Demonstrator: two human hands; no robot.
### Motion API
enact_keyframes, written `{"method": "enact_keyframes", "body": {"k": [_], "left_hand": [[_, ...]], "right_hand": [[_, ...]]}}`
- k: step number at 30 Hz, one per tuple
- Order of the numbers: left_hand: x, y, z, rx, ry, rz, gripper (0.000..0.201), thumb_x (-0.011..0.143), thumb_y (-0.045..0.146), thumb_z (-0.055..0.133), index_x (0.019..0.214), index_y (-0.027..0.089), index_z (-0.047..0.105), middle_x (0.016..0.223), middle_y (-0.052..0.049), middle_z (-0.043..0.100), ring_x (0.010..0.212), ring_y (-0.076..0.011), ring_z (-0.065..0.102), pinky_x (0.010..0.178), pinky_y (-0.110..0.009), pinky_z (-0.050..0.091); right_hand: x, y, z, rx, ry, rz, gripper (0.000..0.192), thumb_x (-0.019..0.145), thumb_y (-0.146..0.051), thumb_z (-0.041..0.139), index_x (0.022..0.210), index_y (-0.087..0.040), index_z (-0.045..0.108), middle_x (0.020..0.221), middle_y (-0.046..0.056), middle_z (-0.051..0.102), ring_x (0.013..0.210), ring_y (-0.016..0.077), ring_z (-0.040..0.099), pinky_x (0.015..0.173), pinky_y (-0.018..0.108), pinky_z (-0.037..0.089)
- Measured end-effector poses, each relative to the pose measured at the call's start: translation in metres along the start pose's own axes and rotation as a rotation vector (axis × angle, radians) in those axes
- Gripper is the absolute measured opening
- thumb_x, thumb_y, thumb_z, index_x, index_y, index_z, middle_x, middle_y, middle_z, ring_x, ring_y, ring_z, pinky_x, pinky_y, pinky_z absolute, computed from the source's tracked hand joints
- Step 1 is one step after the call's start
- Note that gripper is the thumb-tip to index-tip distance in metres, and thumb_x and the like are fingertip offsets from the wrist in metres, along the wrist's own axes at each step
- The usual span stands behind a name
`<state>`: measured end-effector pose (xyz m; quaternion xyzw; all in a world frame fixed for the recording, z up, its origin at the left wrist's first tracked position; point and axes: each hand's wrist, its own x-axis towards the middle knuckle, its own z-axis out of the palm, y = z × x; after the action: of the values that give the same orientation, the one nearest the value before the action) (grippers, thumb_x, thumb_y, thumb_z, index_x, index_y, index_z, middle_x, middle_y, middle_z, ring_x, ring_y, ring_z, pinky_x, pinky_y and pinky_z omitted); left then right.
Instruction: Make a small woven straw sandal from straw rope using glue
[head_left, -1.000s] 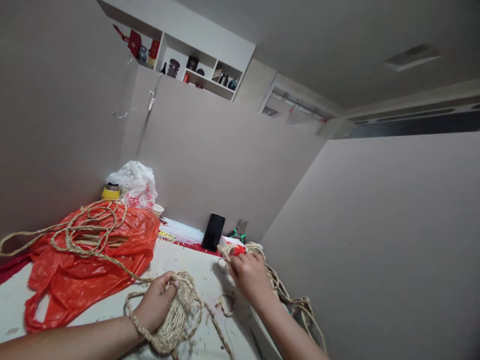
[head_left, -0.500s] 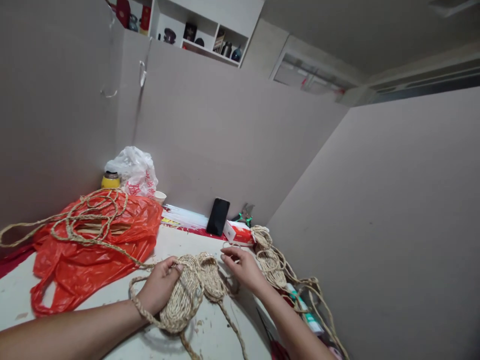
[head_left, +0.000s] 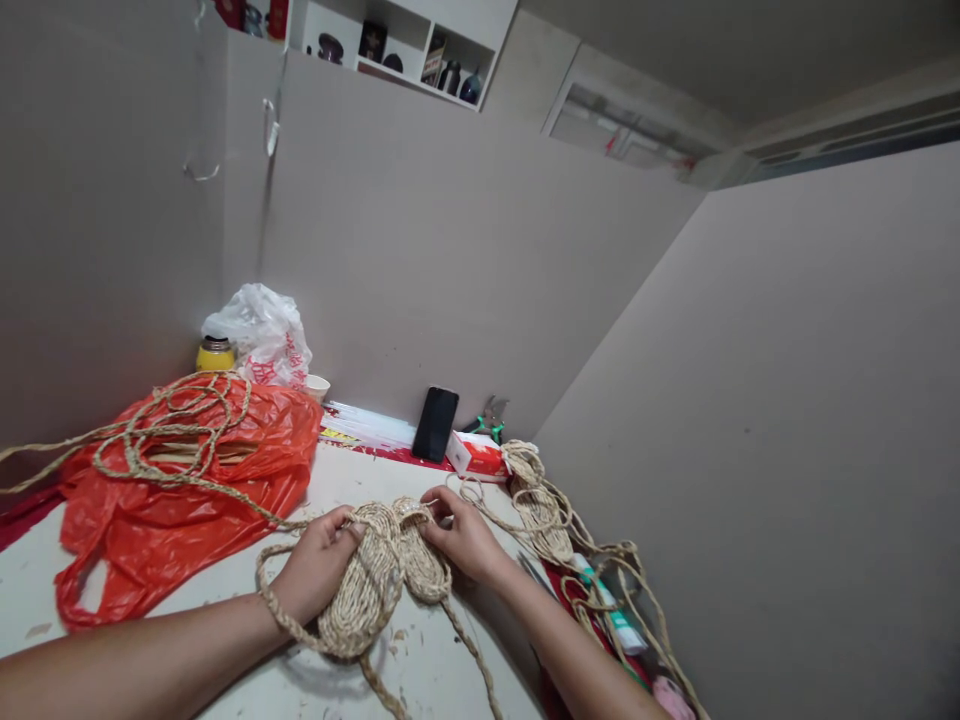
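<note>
My left hand [head_left: 319, 560] grips the upper left edge of a large oval braided-straw sole [head_left: 364, 590], thumb on top. A loop of braided straw rope [head_left: 264, 575] passes around that wrist. Beside it, touching, is a smaller straw slipper [head_left: 426, 568] with a curved band at its upper end. My right hand [head_left: 457, 532] closes thumb and fingers on the upper right edge of this slipper, near the band. Rope tails [head_left: 476, 650] hang from the lower ends of both pieces. Part of what lies under the fingers is hidden.
A red plastic bag [head_left: 262, 500] with coiled rope [head_left: 161, 435] lies left. Behind are a paper cup [head_left: 317, 388], phone [head_left: 435, 424], green-handled pruners [head_left: 491, 420] and red-white box [head_left: 480, 458]. On the right lie another straw piece [head_left: 544, 520], loose rope and a white-green tube [head_left: 619, 620].
My right hand has moved left and closed on the smaller straw slipper's upper edge. My left hand keeps its hold on the larger sole. The view has shifted slightly.
</note>
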<state>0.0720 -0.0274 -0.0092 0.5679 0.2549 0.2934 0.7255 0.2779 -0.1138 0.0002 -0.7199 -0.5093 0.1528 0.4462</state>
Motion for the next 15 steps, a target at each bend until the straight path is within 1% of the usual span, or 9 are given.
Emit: {"method": "enact_keyframes", "body": {"k": [4, 7, 9, 12, 15], "left_hand": [[-0.001, 0.002, 0.001, 0.006, 0.001, 0.017, 0.026, 0.07, 0.041, 0.061, 0.078, 0.017, 0.056, 0.066, 0.003, 0.058, 0.065, -0.0147, 0.05, 0.063, -0.024, 0.039], [-0.001, 0.001, -0.001, 0.001, 0.002, 0.016, 0.026, 0.07, 0.041, 0.062, 0.078, 0.017, 0.057, 0.065, 0.003, 0.057, 0.063, -0.0139, 0.048, 0.061, -0.024, 0.039], [0.0, -0.001, -0.001, -0.003, 0.001, 0.011, 0.026, 0.07, 0.041, 0.063, 0.078, 0.017, 0.057, 0.064, 0.003, 0.057, 0.063, -0.0136, 0.048, 0.06, -0.023, 0.038], [0.0, -0.003, -0.002, -0.004, 0.003, 0.013, 0.026, 0.071, 0.041, 0.062, 0.079, 0.017, 0.057, 0.065, 0.003, 0.056, 0.063, -0.0137, 0.049, 0.061, -0.023, 0.038], [0.001, -0.004, -0.002, 0.001, 0.002, 0.003, 0.027, 0.071, 0.042, 0.061, 0.079, 0.017, 0.056, 0.064, 0.003, 0.056, 0.064, -0.0142, 0.049, 0.062, -0.024, 0.039]], "right_hand": [[-0.007, -0.016, -0.002, 0.14, 0.098, -0.019, 0.044, 0.064, -0.015, 0.062, 0.108, -0.021, 0.06, 0.079, -0.001, 0.062, 0.073, 0.0171, 0.058, 0.065, 0.027, 0.045], [-0.012, -0.027, -0.006, 0.242, 0.192, -0.008, 0.05, 0.067, -0.019, 0.063, 0.116, -0.019, 0.058, 0.086, 0.002, 0.063, 0.08, 0.0194, 0.059, 0.068, 0.029, 0.046], [-0.017, -0.032, -0.008, 0.309, 0.248, 0.01, 0.049, 0.067, -0.021, 0.065, 0.115, -0.018, 0.061, 0.09, 0.004, 0.065, 0.084, 0.0208, 0.059, 0.073, 0.031, 0.047], [-0.023, -0.037, -0.009, 0.418, 0.298, 0.053, 0.038, 0.064, -0.022, 0.07, 0.102, -0.017, 0.067, 0.094, 0.006, 0.069, 0.089, 0.0227, 0.06, 0.08, 0.034, 0.046], [-0.028, -0.038, -0.009, 0.547, 0.326, 0.12, 0.032, 0.059, -0.023, 0.075, 0.09, -0.016, 0.069, 0.09, 0.007, 0.072, 0.081, 0.022, 0.063, 0.073, 0.031, 0.048]]}}
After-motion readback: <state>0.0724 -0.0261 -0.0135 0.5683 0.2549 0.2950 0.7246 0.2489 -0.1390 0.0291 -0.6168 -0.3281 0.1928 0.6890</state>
